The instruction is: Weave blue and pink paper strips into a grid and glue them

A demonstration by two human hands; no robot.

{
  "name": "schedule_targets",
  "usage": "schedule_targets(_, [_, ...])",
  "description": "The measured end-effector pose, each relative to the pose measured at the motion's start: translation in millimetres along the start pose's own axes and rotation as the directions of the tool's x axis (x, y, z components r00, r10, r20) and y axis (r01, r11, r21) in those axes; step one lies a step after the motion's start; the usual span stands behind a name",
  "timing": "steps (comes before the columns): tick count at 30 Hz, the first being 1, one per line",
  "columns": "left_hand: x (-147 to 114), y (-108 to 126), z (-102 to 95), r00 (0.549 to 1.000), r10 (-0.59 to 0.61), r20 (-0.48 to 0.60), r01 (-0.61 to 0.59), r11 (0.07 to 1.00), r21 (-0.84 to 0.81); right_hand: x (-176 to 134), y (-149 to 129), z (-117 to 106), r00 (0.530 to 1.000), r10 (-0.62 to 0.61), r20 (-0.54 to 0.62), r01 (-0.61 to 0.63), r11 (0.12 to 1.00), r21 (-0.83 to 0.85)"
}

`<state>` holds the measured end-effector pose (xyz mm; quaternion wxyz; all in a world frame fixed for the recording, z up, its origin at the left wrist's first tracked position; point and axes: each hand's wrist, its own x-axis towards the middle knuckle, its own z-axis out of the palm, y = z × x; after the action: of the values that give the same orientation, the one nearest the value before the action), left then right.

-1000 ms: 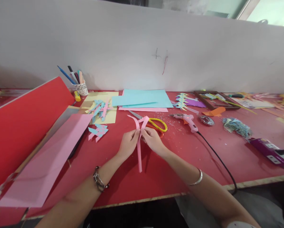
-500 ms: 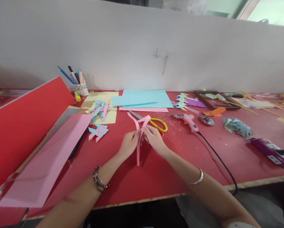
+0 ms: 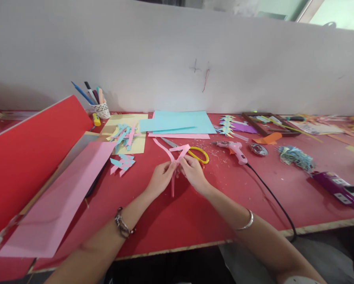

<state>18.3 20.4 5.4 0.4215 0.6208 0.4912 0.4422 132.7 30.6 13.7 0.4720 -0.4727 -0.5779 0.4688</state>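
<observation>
Pink paper strips (image 3: pixel 164 149) are pinched between my left hand (image 3: pixel 161 176) and my right hand (image 3: pixel 194 173), which meet over the red table. One end curls up to the left, a folded part leans to the right, and a tail hangs below the fingers. Both hands are closed on the paper, with fingertips close together; how the strips cross there is partly hidden. Just beyond my right hand lie scissors (image 3: pixel 201 155) with yellow handles, their blades partly behind the paper.
Blue sheets (image 3: pixel 183 120) lie at the back. To the left are woven paper pieces (image 3: pixel 123 164), a long pink sheet (image 3: pixel 58 197) and a pen cup (image 3: pixel 102 110). On the right are a pink glue gun (image 3: pixel 234 150) with its cord, a wooden tray (image 3: pixel 283 133) and a purple power strip (image 3: pixel 336 189).
The curled end has swung further left and the folded part has tipped to the right. The hanging tail looks shorter. Both hands have stayed nearly in place.
</observation>
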Motion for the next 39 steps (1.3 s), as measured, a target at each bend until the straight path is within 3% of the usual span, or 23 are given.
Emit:
schedule_targets(4, [0.2,-0.5,1.5,1.0,0.014,0.017,-0.014,1.0,0.011,-0.5,-3.1,-0.3,1.0,0.011,0.012,-0.011,1.0,0.009])
schedule_targets(10, [-1.4,-0.4,0.7,0.999,0.015,-0.048,-0.014,0.999,0.035,-1.9,-0.5,2.3,0.998,0.027,0.05,-0.026,1.0,-0.012])
schedule_targets(15, [-2.1,-0.5,1.3,0.994,0.006,-0.11,-0.003,1.0,0.027,-1.4,2.0,2.3,1.0,0.027,0.015,-0.027,1.0,-0.012])
schedule_targets(21, [-1.2,0.4,4.4,1.0,0.014,-0.009,-0.014,1.0,0.001,-0.4,-0.3,1.5,1.0,0.021,0.002,-0.021,0.999,0.024])
schedule_targets(28, [-2.6,3.2,1.1,0.999,0.024,-0.048,-0.024,1.0,-0.01,-1.7,1.0,2.7,0.997,0.027,0.079,-0.028,1.0,0.004])
schedule_targets(32, [-3.0,3.7,2.1,0.995,0.029,-0.093,-0.032,0.999,-0.025,-1.7,3.7,2.8,0.998,0.027,0.065,-0.028,1.0,0.003])
schedule_targets(39, [-2.8,3.1,5.9,1.0,0.028,-0.002,-0.029,0.999,-0.037,-0.4,1.0,3.0,0.999,0.035,-0.006,-0.035,0.998,0.048])
